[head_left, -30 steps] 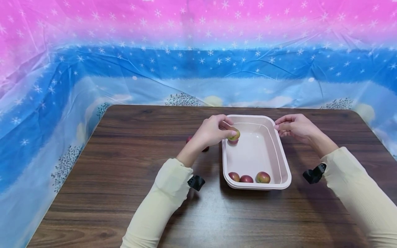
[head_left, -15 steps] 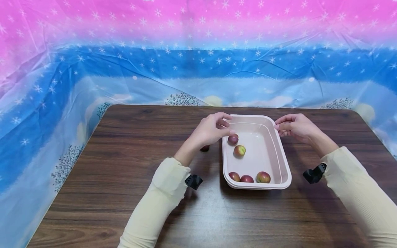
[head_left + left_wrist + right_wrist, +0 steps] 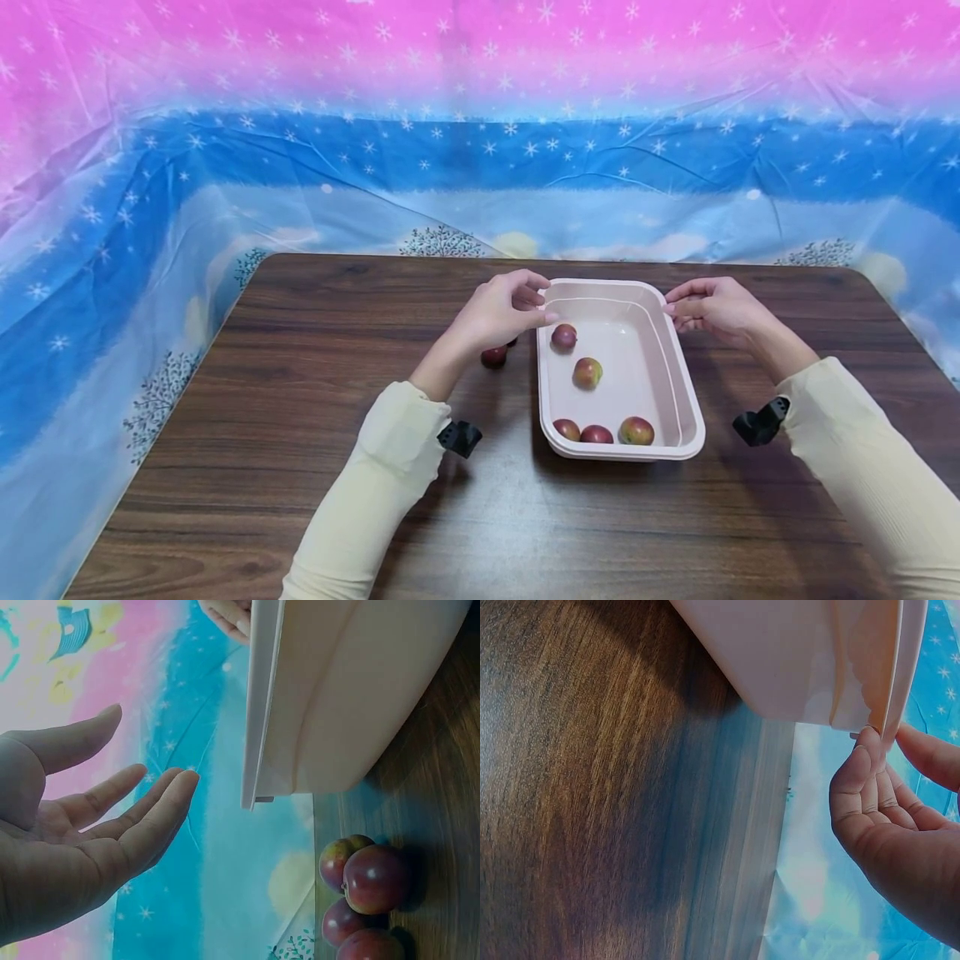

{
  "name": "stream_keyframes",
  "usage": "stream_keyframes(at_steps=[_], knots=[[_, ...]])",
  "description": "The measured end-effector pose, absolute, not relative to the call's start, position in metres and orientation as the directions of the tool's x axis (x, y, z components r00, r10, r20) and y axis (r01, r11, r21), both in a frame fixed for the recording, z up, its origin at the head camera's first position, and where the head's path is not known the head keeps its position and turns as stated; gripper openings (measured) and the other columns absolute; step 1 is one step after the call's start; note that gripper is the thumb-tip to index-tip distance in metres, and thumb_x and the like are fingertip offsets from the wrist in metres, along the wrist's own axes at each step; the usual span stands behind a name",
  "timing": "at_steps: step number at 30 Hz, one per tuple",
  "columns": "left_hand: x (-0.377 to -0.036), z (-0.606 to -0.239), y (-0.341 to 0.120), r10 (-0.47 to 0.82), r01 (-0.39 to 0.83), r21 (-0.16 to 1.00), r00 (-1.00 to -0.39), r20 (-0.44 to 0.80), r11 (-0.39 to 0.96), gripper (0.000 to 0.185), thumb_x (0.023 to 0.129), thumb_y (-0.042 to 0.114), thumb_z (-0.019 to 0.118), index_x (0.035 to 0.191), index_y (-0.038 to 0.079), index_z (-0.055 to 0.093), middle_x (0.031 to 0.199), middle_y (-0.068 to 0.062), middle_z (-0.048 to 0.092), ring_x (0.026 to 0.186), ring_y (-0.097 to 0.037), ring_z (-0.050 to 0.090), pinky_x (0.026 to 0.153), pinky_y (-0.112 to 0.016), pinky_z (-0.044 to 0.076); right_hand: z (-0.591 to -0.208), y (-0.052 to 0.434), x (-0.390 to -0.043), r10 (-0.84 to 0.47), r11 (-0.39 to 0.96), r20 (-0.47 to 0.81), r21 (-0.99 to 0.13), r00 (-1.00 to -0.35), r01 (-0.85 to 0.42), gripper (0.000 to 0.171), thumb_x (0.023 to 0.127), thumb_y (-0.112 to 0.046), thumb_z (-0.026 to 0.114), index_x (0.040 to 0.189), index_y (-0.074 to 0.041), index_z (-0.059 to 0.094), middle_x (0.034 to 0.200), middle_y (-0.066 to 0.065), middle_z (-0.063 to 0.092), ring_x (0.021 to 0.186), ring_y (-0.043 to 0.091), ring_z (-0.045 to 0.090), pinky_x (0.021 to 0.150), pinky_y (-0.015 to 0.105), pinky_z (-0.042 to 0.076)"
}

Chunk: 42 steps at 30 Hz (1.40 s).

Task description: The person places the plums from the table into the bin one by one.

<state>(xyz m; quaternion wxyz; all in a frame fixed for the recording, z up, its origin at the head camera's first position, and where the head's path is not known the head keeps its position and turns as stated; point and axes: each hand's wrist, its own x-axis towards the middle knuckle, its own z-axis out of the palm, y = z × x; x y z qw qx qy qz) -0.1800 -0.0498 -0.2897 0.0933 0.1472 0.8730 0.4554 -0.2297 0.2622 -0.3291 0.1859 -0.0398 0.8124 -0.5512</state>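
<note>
the pink tray [image 3: 686,392] sits on the worktop [image 3: 300,433] between the two hands, its far end level with both of them. five small reddish fruits lie inside it: one [image 3: 564,336] just beside the left hand's fingertips, one [image 3: 587,372] a little nearer the person, and three in a row [image 3: 597,432] along the near wall, well away from either hand. the right hand [image 3: 712,310] rests at the tray's far right corner, and the right wrist view shows its fingers [image 3: 862,761] pinching the rim [image 3: 896,690] there. the left hand [image 3: 501,313] hovers just outside the far left corner, empty; in the left wrist view its fingers [image 3: 142,817] are loosely spread, close to the tray edge [image 3: 259,712] but apart from it. below and behind that hand, more reddish fruits [image 3: 364,889] sit bunched together on the worktop outside the tray, one [image 3: 493,357] visible from the head view just beside the left wrist.
</note>
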Motion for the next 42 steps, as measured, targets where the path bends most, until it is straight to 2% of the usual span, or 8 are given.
stream_keyframes(at_steps=[8,13,42], knots=[[-0.178,-0.293,-0.061,0.318,0.142,0.839,-0.947,-0.039,0.526,0.04,0.084,0.019,0.068,0.12,0.006,0.056,0.106,-0.008,0.062,0.099,-0.017,0.057,0.085,-0.032,0.044,-0.329,0.262,-0.229,-0.273,0.397,-0.263,-0.907,-0.925,0.141,0.038,0.089,-0.009,0.058,0.115,0.014,0.042,0.08,0.002,0.062,0.069,0.014,0.06,0.066,0.029,0.051],[-0.178,-0.294,-0.068,0.304,0.132,0.836,-0.952,-0.043,0.533,0.04,0.083,0.019,0.068,0.12,0.008,0.055,0.11,-0.01,0.062,0.099,-0.018,0.057,0.085,-0.033,0.045,-0.33,0.263,-0.23,-0.278,0.4,-0.265,-0.906,-0.923,0.14,0.04,0.089,-0.011,0.059,0.115,0.014,0.042,0.081,0.001,0.063,0.07,0.014,0.06,0.066,0.03,0.051],[-0.179,-0.312,-0.12,0.222,0.05,0.841,-0.971,-0.085,0.539,0.039,0.084,0.018,0.066,0.12,0.005,0.054,0.115,-0.014,0.059,0.106,-0.025,0.055,0.089,-0.039,0.042,-0.33,0.263,-0.23,-0.273,0.394,-0.277,-0.906,-0.921,0.156,0.039,0.089,-0.01,0.059,0.116,0.014,0.042,0.082,0.001,0.062,0.07,0.014,0.059,0.066,0.03,0.051]])
